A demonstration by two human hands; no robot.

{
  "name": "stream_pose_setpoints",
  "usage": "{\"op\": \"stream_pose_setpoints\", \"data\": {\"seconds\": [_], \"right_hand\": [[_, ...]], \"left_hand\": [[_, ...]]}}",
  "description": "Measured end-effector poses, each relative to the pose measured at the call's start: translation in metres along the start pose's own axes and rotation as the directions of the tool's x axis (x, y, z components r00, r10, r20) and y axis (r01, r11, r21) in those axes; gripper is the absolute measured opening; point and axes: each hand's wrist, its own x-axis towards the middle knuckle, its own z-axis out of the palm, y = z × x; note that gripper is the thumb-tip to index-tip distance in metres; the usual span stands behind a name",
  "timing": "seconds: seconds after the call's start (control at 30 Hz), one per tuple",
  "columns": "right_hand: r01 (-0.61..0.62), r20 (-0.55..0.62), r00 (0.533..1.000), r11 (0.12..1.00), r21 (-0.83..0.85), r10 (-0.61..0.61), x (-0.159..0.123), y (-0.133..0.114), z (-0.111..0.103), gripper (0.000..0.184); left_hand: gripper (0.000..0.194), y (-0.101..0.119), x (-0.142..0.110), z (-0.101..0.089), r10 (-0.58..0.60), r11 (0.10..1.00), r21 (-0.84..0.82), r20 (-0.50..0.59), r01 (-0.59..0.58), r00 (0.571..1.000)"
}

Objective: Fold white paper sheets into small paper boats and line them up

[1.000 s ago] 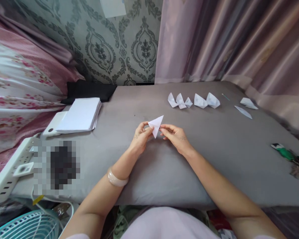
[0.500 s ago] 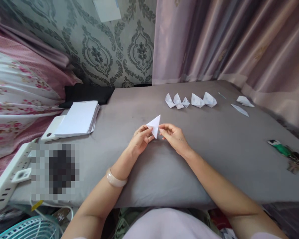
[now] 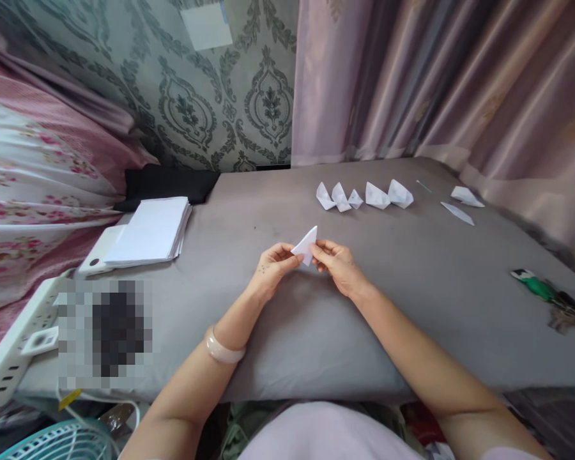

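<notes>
A small piece of folded white paper is held up over the middle of the table, one pointed corner toward the top. My left hand pinches its lower left corner between thumb and fingers. On the other side, my right hand grips the right edge, its thumb lying on the near face. The fingertips behind the paper are partly hidden. Beyond my hands, several folded paper boats stand in a row on the grey tabletop.
A stack of white paper lies at the left, by a black folded item. A power strip runs along the left edge. Flat folded papers lie far right, with keys on a green holder nearer. A teal fan stands below.
The folded paper has turned and shifted slightly right. My right hand, earlier at its edge, now grips it with the thumb on its face; my left hand has moved to the lower left corner.
</notes>
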Motion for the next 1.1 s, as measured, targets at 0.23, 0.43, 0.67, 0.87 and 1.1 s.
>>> {"op": "stream_pose_setpoints", "data": {"seconds": [0.23, 0.43, 0.67, 0.87, 1.1], "right_hand": [[-0.098, 0.193, 0.978, 0.992, 0.075, 0.082, -0.001, -0.008, -0.011, 0.035], [-0.097, 0.356, 0.932, 0.994, 0.052, 0.072, -0.002, -0.004, -0.012, 0.032], [-0.069, 0.365, 0.928, 0.998, -0.008, 0.067, 0.0, -0.003, -0.018, 0.032], [0.019, 0.299, 0.954, 0.99, -0.142, 0.025, 0.003, -0.005, -0.022, 0.036], [0.138, 0.102, 0.989, 0.926, -0.352, -0.108, 0.005, 0.001, -0.017, 0.035]], "left_hand": [[0.027, 0.005, 0.0, -0.009, -0.094, 0.981, -0.148, 0.189, 0.123, 0.977], [0.038, 0.005, -0.002, -0.005, -0.11, 0.991, -0.043, 0.269, 0.126, 0.957], [0.027, 0.011, -0.003, -0.011, -0.155, 0.986, -0.027, 0.248, 0.167, 0.956], [0.03, 0.011, -0.002, -0.015, -0.228, 0.967, -0.054, 0.244, 0.248, 0.943], [0.036, 0.008, -0.001, -0.006, -0.119, 0.992, -0.03, 0.077, 0.122, 0.99]]}}
